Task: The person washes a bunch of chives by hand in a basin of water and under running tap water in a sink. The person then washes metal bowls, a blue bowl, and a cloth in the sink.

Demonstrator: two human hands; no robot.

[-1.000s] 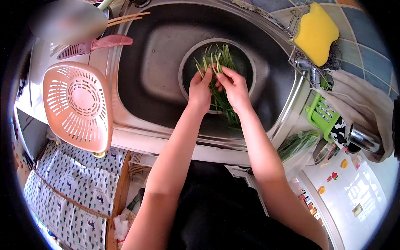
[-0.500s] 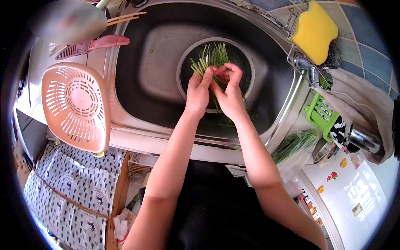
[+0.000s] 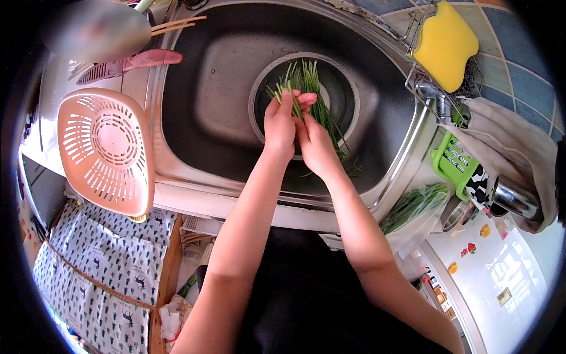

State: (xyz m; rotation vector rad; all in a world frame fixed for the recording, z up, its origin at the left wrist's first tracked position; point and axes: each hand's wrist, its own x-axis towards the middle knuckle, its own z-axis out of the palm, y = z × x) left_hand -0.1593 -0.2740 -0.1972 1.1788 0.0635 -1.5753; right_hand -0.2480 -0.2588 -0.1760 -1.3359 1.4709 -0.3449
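Note:
In the head view, my left hand [image 3: 279, 127] is closed around a small bunch of garlic chives [image 3: 290, 76], thumb on top and pale cut ends pointing away from me. Pressed against it, my right hand [image 3: 316, 140] has its fingers curled about the same stems; the exact grip is partly hidden. More loose chives [image 3: 323, 115] lie just right of the hands, their leaves trailing over the near rim. Below both hands is a round bowl [image 3: 254, 97] with a grey rim and dark inside, standing in the sink [image 3: 224, 76].
A pink colander [image 3: 112, 138] sits on the left counter, with a pink-handled utensil [image 3: 150, 59] and chopsticks [image 3: 177, 25] behind it. A yellow sponge [image 3: 446, 46] rests in a wire rack at right. Below are a green basket [image 3: 454, 159] and bagged greens [image 3: 415, 209].
My right fingers, raised and curled before, now lie lower against my left hand. The loose chives now show as a separate bunch to the right of my hands.

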